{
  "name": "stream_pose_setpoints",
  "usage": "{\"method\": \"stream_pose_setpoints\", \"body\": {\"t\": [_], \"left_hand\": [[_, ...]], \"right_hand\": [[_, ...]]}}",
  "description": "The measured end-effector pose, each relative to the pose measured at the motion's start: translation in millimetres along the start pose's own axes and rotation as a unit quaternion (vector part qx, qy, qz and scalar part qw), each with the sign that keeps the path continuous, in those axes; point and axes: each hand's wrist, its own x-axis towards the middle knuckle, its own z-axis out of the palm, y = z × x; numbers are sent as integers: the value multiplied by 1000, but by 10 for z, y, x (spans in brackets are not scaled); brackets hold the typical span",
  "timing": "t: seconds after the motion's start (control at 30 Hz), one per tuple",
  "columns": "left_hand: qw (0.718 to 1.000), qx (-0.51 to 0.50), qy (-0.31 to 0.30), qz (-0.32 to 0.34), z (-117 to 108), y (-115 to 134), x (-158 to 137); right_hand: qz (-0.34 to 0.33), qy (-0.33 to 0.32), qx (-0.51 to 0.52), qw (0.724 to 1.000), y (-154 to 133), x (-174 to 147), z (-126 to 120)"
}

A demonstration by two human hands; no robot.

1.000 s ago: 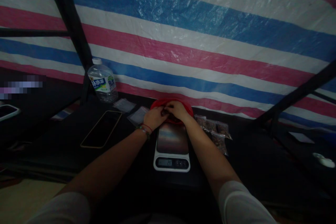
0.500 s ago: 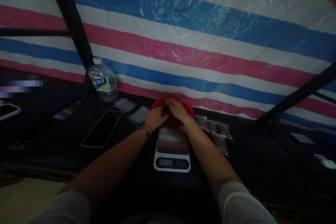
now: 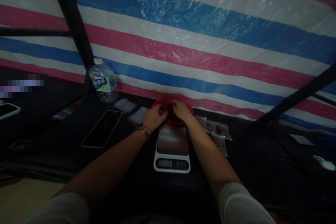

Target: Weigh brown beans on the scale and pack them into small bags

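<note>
A red bowl [image 3: 190, 106] with dark brown bits in it stands behind a white kitchen scale [image 3: 172, 167]. At the bowl's left side, my left hand [image 3: 153, 117] is closed around a small dark, shiny packet [image 3: 163, 109]; its exact kind is hard to see. Over the right part of the bowl, my right hand [image 3: 182, 111] has its fingers bent together and pointing down into the bits. What lies between those fingertips is hidden. The scale's steel plate [image 3: 172, 141] bears nothing, and its small display is lit.
Several small clear bags of brown bits [image 3: 219, 141] lie right of the bowl. Flat clear bags [image 3: 138, 116], a phone [image 3: 102, 129] and a large plastic bottle [image 3: 103, 82] are on the left. A striped tarp [image 3: 183, 52] hangs behind, between black frame bars [image 3: 73, 24].
My right hand has drawn back from my left hand and lowered into the bowl's right part. The dark packet in my left hand shows more now.
</note>
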Motion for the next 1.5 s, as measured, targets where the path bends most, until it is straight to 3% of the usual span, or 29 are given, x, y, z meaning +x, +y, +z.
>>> {"method": "stream_pose_setpoints", "body": {"t": [0.1,0.27,0.47,0.73,1.0,1.1,1.23,1.5], "left_hand": [[999,-19,37,9,-46,19,-25],[999,22,-38,-4,-58,22,-43],[998,45,-45,13,-39,-14,-37],[996,41,-64,35,-37,-22,-41],[994,56,-89,20,-18,-23,-29],[994,63,-88,24,0,-36,-20],[994,60,-82,32,17,-47,-10],[996,39,-76,18,32,-66,4]], "right_hand": [[-35,-76,-21,996,29,-33,46],[-21,-136,-74,988,103,-76,251],[-14,-110,-29,993,157,-50,286],[-13,-125,-80,989,145,-27,280],[46,-40,-30,998,127,16,109],[5,-10,53,999,88,22,92],[-43,-30,147,988,35,0,150],[-46,-28,185,981,42,2,155]]}}
